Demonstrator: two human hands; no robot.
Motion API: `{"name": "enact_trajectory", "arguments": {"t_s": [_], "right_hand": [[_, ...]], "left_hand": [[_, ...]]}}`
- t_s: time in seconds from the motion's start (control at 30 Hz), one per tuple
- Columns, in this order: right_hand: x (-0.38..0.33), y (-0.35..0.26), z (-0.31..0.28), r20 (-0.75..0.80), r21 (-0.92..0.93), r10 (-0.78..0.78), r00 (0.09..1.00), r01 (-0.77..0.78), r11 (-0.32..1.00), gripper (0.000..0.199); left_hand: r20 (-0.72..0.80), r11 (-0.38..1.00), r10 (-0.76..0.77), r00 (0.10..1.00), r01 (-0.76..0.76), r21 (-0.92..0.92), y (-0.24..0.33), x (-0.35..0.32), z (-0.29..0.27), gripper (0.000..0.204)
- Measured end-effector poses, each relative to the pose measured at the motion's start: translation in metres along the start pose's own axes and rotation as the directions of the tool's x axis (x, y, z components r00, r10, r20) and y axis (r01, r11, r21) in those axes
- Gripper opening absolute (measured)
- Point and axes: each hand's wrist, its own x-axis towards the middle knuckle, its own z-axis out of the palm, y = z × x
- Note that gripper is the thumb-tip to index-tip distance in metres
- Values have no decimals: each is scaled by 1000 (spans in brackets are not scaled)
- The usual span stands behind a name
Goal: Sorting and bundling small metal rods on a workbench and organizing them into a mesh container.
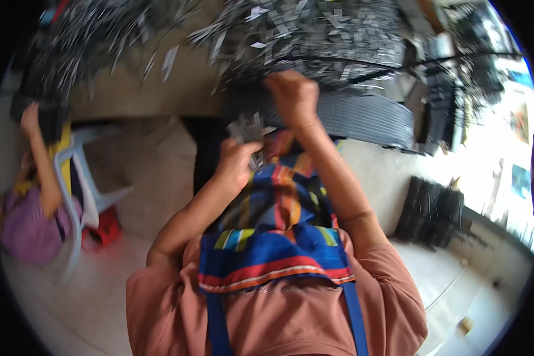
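My left hand (236, 160) is closed round a small bunch of short, flat grey strips (249, 129), held in front of the striped apron (288, 196) on my lap. The strips stick out past the fingers at both ends. To the right and farther forward, my right hand (295, 98) is raised over the near edge of a dark grey ribbed panel (359, 117). Its fingers are curled together and slightly blurred; whether anything is between them is hidden. Beyond it lies a large heap of loose grey and silvery strips (332, 35).
Another pile of thin strips (95, 41) covers the far left of the brown work surface (154, 89). A person in a purple top (35, 228) sits at left by a pale plastic chair (71, 172). Dark bundles (430, 210) stand on the floor at right.
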Motion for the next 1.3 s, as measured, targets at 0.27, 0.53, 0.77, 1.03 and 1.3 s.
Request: {"name": "enact_trajectory", "arguments": {"t_s": [0.27, 0.53, 0.77, 1.03, 1.3], "right_hand": [[-17, -14, 17, 68, 65, 85, 994, -89, 994, 9], [-62, 0, -30, -19, 119, 121, 992, -118, 986, 10], [-105, 27, -57, 38, 291, 276, 960, -275, 916, 12], [-93, 53, -41, 48, 468, 441, 896, -410, 783, 14], [-96, 69, -58, 250, 833, 617, 746, -491, 256, 11]], "left_hand": [[61, 999, 33, 998, -32, -28, -20, -9, -16, 36], [179, 979, -82, 980, 46, 197, -50, -25, -17, 33], [195, 921, -216, 957, 133, 366, -71, -23, 1, 27], [89, 796, -365, 927, 261, 546, -53, 8, 20, 28], [265, 794, -237, 935, 29, 607, -47, 20, 34, 22]]}}
